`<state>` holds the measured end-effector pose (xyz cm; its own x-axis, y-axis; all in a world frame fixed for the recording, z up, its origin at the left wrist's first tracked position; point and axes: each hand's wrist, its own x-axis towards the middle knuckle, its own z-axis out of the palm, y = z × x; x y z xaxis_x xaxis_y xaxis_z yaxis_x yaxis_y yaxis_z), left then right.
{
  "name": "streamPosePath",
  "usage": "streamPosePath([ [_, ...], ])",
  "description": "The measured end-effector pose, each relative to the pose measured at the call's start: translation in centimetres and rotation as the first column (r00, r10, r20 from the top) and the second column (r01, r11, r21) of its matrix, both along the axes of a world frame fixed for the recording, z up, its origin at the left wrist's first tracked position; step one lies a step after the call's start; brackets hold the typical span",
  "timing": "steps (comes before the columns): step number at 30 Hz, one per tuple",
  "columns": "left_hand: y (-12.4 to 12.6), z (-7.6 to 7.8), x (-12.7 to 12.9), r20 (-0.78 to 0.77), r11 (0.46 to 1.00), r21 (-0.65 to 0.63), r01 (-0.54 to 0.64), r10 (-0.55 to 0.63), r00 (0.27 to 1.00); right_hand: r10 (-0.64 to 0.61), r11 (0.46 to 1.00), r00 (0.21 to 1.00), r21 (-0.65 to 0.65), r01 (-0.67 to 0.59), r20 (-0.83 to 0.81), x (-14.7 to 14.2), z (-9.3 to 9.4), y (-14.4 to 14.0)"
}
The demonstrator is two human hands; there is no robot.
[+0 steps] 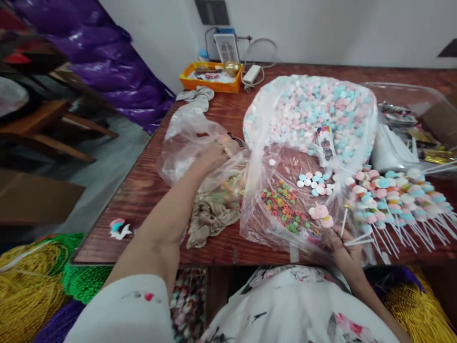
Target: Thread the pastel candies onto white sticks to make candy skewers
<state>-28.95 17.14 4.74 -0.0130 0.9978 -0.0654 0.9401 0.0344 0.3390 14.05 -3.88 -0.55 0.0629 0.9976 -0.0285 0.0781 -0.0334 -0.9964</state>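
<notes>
Your right hand (344, 252) at worktop (143, 190) near edge, grip pinched on white stick (343, 223), stick upright, pastel candies (321, 214) at top. Your left hand (214, 155) reaches far left into crumpled clear bag (185, 138) (grip hidden, cannot tell). Finished sticks (400, 200) lie right of right hand.
</notes>
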Motion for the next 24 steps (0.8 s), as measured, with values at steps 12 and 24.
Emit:
streamPosePath([
  [12, -8.7, 6.2, 8.0, 0.33, 0.932, 0.362, -0.026, -0.102, 0.938, -0.071, 0.997, 0.997, -0.012, 0.071, -0.039, 1.3, -0.5, 1.0],
  [24, -8.7, -3.9, 28.4, -0.26, 0.819, 0.032, 0.573, -0.547, 0.796, -0.146, 0.988, 0.988, 0.044, 0.148, -0.049, 3.2, -0.2, -0.1],
])
